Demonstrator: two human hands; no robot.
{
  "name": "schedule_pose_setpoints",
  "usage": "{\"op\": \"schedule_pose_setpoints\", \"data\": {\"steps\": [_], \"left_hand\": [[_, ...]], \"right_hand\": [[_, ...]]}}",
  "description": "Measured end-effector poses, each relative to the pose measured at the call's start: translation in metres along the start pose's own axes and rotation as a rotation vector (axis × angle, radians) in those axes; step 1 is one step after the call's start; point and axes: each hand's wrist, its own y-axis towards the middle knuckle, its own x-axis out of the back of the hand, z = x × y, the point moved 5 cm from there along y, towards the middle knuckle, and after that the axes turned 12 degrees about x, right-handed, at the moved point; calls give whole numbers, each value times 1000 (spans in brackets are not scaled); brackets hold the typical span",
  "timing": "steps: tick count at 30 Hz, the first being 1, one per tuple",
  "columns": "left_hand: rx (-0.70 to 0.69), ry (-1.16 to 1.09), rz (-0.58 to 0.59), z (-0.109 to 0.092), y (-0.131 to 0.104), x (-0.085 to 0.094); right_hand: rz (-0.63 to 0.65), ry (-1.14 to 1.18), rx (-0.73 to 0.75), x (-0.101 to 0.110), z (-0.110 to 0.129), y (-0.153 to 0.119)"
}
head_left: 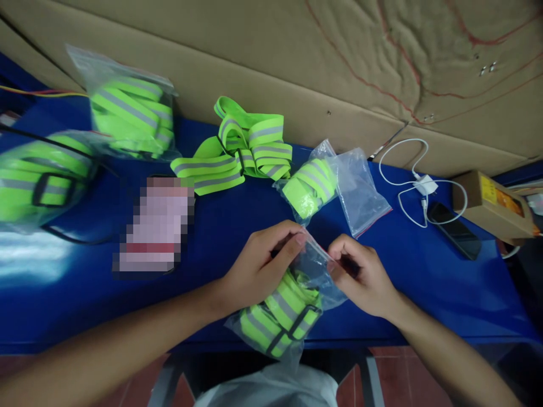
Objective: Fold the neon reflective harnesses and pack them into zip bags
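Between my hands is a clear zip bag (318,277) with a folded neon-green reflective strap (271,316) and its black buckle inside. My left hand (263,263) pinches the red-edged zip at one end, thumb against fingers. My right hand (362,277) pinches the same zip farther along. The bag's lower end hangs near the table's front edge. Just beyond my hands lies another bagged green strap (311,183), beside a flat clear zip bag (360,189). A loose reflective strap (254,141) is heaped farther back.
Bagged straps (131,116) stand at the back left, with another bag (42,178) nearer. A pixelated phone-shaped object (155,226) lies left of my hands. On the right are a white charger with cable (425,185), a black phone (456,230) and a cardboard box (487,203). Cardboard (254,62) lines the back.
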Motion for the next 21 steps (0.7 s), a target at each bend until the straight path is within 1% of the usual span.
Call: {"op": "schedule_pose_setpoints", "data": {"steps": [4, 7, 9, 15, 21], "left_hand": [[-107, 68, -4, -7, -2, 0], [-204, 100, 42, -13, -7, -4], [-235, 105, 71, -14, -10, -8], [-178, 132, 66, -10, -10, -10], [-164, 136, 71, -9, -7, -9]], "right_hand": [[18, 3, 5, -1, 2, 1], [25, 6, 27, -2, 5, 2], [26, 13, 39, -3, 6, 2], [1, 13, 57, -2, 9, 2], [-12, 17, 68, -3, 8, -1]]}}
